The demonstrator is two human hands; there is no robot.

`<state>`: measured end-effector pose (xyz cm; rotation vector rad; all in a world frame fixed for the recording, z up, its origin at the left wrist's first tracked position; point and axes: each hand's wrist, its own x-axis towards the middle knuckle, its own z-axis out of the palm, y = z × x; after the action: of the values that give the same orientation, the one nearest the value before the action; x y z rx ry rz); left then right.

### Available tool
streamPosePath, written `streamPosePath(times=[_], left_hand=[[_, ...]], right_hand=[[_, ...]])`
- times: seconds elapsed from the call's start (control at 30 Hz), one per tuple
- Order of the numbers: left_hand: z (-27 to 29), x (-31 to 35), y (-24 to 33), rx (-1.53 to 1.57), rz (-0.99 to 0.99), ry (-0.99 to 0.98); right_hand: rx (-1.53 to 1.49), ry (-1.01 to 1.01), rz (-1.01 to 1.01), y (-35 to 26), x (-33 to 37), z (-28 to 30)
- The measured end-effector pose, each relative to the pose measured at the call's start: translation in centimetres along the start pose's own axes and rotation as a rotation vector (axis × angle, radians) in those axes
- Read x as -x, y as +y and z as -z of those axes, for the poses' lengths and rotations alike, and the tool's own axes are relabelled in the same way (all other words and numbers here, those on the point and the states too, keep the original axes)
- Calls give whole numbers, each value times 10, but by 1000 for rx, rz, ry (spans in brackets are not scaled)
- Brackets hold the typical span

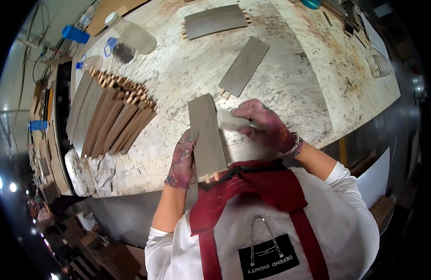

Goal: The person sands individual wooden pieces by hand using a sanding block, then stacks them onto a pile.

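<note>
A grey-brown wooden board (206, 133) stands in front of me, its near end close to my apron, where two short wooden dowels (212, 177) stick out. My left hand (182, 158), in a stained purplish glove, grips the board's left edge. On the other side, my right hand (264, 125), gloved alike, is closed on a pale rectangular block (230, 120) beside the board's right edge. The block is blurred, and I cannot tell whether it touches the board. Farther off lie a narrow board (245, 66) with dowels at its near end and a wider board (216, 22) with dowels at both ends.
At the left stands a stack of doweled boards (113, 119), with a crumpled white wrap (91, 175) at the table edge. A cloudy plastic bottle (133, 35) and a dark-bottomed container (123, 53) lie behind it. A small clear container (378, 66) sits by the right edge.
</note>
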<state>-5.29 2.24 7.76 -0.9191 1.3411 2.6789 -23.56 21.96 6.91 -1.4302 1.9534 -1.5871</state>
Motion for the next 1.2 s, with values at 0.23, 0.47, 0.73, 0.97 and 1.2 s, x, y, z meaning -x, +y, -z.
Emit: streamPosePath(times=[0.23, 0.47, 0.73, 0.97, 1.2], left_hand=[[11, 29, -15, 35, -108, 55], [16, 33, -22, 80, -120, 66], [11, 27, -22, 3, -94, 134], [1, 27, -13, -42, -15, 252], [35, 17, -20, -8, -144, 240]], right_hand=[[-63, -417, 63, -13, -20, -35], [295, -270, -107, 39, -63, -40], [27, -457, -64, 4, -56, -22], [441, -217, -39, 42, -70, -44], [-79, -161, -272, 27, -60, -27]])
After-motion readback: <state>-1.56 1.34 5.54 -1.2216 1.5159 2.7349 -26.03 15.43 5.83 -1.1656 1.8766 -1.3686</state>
